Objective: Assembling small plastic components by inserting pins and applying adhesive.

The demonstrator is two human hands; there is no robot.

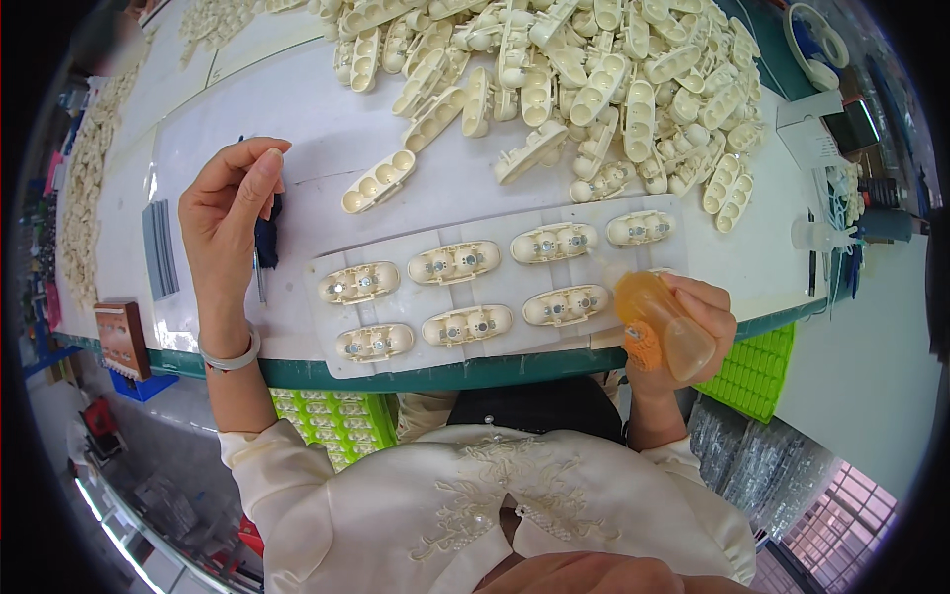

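Observation:
My right hand (708, 315) is wrapped round a soft squeeze bottle (661, 309) of amber liquid, its nozzle tilted up and left toward the tray. An orange wrap (643, 346) shows by my fingers. A pale flat tray (372, 308) holds two rows of cream oval plastic parts, each with small shiny metallic pieces in it; the bottle is over its right end. My left hand (233, 198) is raised left of the tray, thumb and fingers pinched together. Whatever they may hold is too small or hidden. A dark blue item (267, 233) lies beside that hand.
A large heap of cream plastic parts (614, 89) covers the back of the table, one lone part (379, 182) nearer. Grey strips (158, 249) lie at left, a brown box (122, 340) at the edge. A clear bottle (819, 236) stands right. Green crates (752, 374) sit below.

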